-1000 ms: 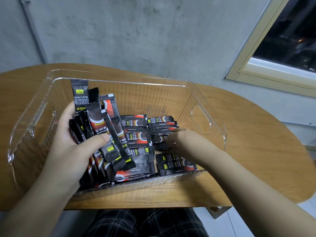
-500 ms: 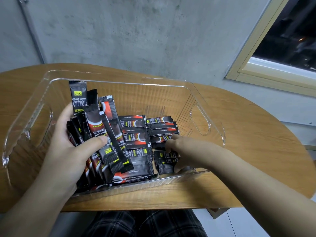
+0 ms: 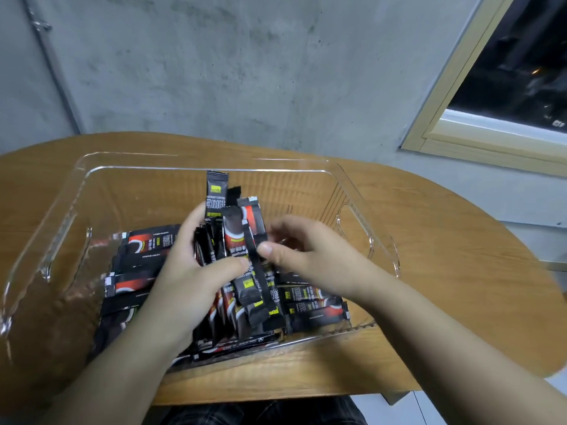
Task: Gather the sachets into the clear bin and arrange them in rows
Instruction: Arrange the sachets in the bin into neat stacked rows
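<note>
Head view: the left hand grips a bundle of instant coffee sachets upright over the middle of the clear bin, thumb curled across their front. The right hand pinches one thin sachet from that bundle between thumb and forefinger. More sachets lie flat in rows on the bin floor, left and right of the hands. The bin stands on a wooden table.
</note>
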